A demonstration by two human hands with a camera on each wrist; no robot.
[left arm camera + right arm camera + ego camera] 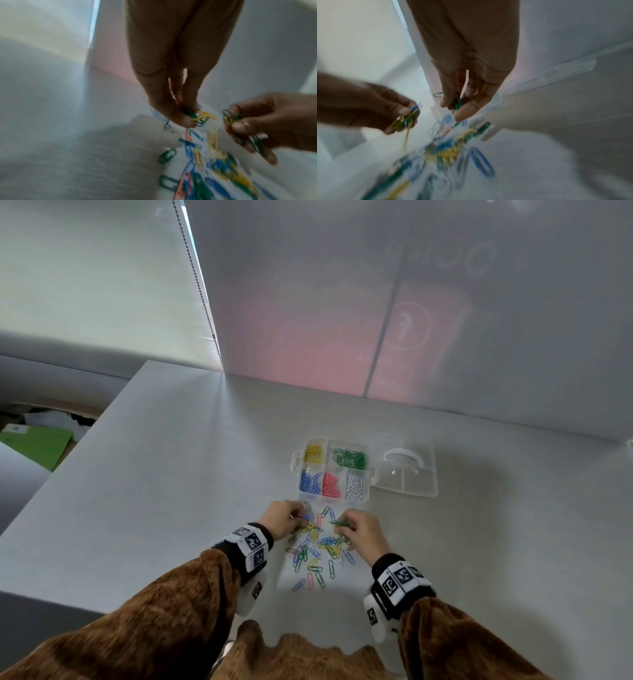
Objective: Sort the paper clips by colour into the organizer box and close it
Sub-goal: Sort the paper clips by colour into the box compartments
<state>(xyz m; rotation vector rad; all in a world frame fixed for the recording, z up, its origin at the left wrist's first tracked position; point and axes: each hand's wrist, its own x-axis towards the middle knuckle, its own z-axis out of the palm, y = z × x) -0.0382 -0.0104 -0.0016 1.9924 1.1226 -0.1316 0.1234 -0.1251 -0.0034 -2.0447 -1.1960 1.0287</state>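
Table (178, 474): grey surface bearing everything named below.
Organizer box (371, 474): one clear box lying open at 12 o'clock from the hands; five filled compartments are showing, two in the far row and three in the near row.
Far row: yellow clips (314, 454) at 10 o'clock in the box, green clips (351, 458) at 1 o'clock.
Near row: blue clips (310, 481) at 8 o'clock, pink clips (331, 484) at 6 o'clock, white clips (355, 487) at 4 o'clock.
Lid (406, 472): one, lying flat at 3 o'clock beside the box, with a white handle (401, 456).
Loose pile (317, 549): mixed clips, too many and too blurred to count, lying on a white sheet (356, 577) between the hands.
Left hand (282, 518): fingers are curling round a small bunch of yellow, green and blue clips (410, 116).
Right hand (361, 534): thumb and fingers are pinching several green clips (457, 102); exact count unclear.
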